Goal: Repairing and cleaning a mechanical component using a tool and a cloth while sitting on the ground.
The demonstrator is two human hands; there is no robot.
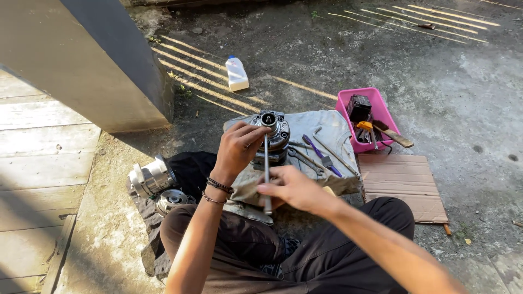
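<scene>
Two hands work a metal rod over a compressor on the ground.

Left hand (238,148) closes on the compressor (272,133) top; right hand (291,188) grips the rod (266,163). Behind stands a white bottle (236,73); at the cloth's (327,136) right edge, a pink tray (376,111) holds tools and a black box.

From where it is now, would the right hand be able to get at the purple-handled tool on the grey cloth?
Probably yes. The purple-handled tool lies exposed on the grey cloth, just beyond the right hand, with nothing over it. But that hand grips the long metal rod, so it would likely have to let go first.
</scene>
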